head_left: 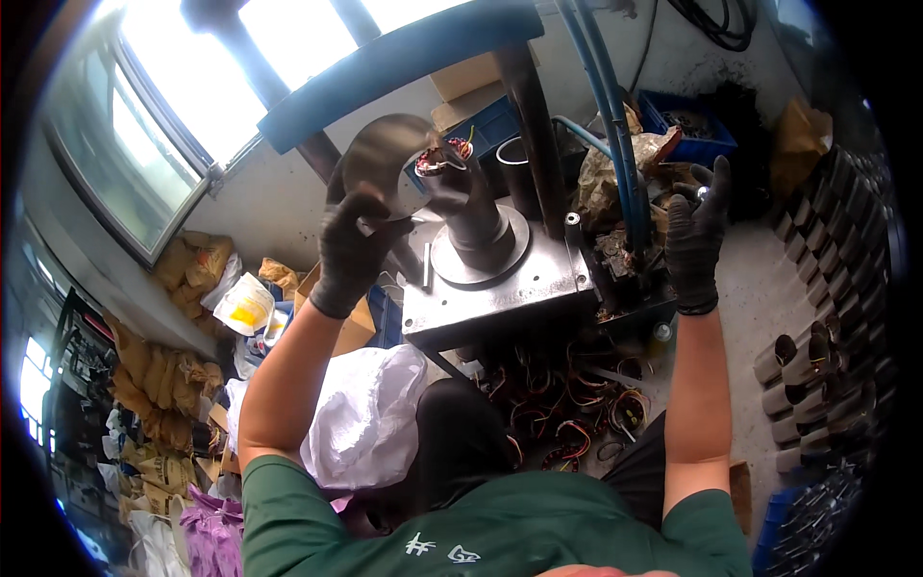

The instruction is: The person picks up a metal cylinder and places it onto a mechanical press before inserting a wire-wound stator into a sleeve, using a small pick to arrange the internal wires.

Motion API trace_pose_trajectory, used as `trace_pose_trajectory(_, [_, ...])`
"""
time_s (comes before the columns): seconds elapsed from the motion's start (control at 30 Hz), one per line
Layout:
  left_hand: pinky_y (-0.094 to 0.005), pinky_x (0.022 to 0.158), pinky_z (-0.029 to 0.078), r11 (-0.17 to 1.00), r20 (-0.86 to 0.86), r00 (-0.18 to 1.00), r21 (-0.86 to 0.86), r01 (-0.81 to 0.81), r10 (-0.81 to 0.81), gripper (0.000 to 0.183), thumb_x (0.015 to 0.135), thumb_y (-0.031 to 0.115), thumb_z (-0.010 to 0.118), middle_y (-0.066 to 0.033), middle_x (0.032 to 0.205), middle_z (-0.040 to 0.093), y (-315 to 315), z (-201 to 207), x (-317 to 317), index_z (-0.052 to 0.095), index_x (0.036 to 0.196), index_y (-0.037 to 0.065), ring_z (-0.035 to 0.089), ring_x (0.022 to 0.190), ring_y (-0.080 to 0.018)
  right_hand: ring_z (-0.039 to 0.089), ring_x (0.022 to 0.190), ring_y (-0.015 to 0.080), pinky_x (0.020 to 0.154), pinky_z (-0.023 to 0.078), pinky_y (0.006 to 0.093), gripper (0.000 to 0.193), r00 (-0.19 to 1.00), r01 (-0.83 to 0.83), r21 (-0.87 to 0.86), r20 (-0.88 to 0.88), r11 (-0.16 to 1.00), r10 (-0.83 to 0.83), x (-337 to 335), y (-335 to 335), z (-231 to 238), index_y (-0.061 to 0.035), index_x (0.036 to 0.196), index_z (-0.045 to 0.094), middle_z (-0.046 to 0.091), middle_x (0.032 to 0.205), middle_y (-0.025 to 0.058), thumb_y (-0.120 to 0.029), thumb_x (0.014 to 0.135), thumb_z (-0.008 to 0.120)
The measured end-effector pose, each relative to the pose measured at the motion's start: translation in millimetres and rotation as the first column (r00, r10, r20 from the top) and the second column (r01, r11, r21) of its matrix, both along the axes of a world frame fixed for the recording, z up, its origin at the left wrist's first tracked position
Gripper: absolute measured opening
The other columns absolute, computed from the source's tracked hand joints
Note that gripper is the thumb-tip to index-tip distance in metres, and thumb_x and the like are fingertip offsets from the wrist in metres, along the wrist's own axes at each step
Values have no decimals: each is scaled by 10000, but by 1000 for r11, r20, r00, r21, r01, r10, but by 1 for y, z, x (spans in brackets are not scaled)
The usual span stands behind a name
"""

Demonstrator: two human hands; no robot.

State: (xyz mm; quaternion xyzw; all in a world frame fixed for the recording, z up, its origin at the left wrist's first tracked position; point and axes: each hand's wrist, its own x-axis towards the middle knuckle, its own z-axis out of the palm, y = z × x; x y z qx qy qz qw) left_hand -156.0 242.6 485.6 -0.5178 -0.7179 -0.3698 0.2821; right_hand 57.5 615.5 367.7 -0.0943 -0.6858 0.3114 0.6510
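Observation:
My left hand (354, 245), in a dark glove, is closed on a curved grey metal ring (370, 159). The ring is slightly smeared and appears C-shaped, held up beside the press post. Next to it, a wound coil with red wires (442, 159) sits at the top of a grey metal cylinder (476, 236). That cylinder stands upright on a round flange (481, 264) on the steel press table (500, 306). Off to the right, my gloved right hand (696, 236) is raised with partly curled fingers. Something small and shiny shows at its fingertips; its kind is unclear.
A blue press frame (404, 72) arches over the table on dark posts (534, 135). Blue pipes (620, 125) run down beside my right hand. A short rod (427, 264) stands on the table. Stacked metal sleeves (808, 370) line the right; a white sack (365, 413) lies left.

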Motion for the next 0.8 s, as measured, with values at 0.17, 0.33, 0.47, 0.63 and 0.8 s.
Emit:
trace_pose_trajectory(0.17, [-403, 1027, 497, 994, -201, 974, -16, 106, -107, 302, 705, 108, 912, -218, 1477, 501, 88, 29, -5, 652, 851, 67, 558, 1309, -376, 595, 991, 200, 931, 527, 356, 710, 1000, -6, 2, -8, 1000, 6, 1, 2, -3, -66, 1605, 242, 500, 1328, 146, -72, 961, 540])
trace_pose_trajectory(0.33, [-443, 944, 535, 982, -269, 954, -99, -163, 132, 290, 751, 259, 866, -186, 1368, 556, 129, 40, -31, 706, 879, 54, 618, 1159, -387, 592, 966, 201, 911, 534, 360, 667, 997, 65, 26, -42, 998, -64, 7, -3, 4, -54, 1578, 299, 536, 1251, 143, -45, 953, 533])
trace_pose_trajectory(0.47, [-421, 1009, 513, 965, -228, 947, -82, -250, 226, 446, 771, 256, 870, -175, 1274, 654, 124, 45, -77, 677, 1126, 67, 628, 1198, -339, 605, 962, 204, 887, 550, 366, 598, 998, 64, -8, -24, 998, -64, 6, -9, 1, -38, 1525, 382, 550, 1240, 149, -28, 945, 526])
trace_pose_trajectory(0.63, [-334, 886, 518, 998, 151, 988, -41, 50, -43, 353, 822, 286, 854, -67, 981, 748, 127, 63, -99, 739, 1024, 21, 671, 920, -184, 695, 860, 278, 812, 577, 380, 214, 961, 277, 41, 15, 960, -278, 23, -2, 18, 6, 1118, 677, 709, 992, 161, -65, 948, 569])
trace_pose_trajectory(0.8, [-310, 779, 508, 957, 329, 898, -106, -271, 291, 308, 846, 282, 838, -68, 857, 740, 104, 73, -147, 758, 959, 7, 653, 807, -160, 715, 803, 282, 775, 582, 383, 122, 973, 164, 16, 163, 986, -164, 46, -19, 46, 0, 978, 695, 720, 883, 167, -93, 940, 626])
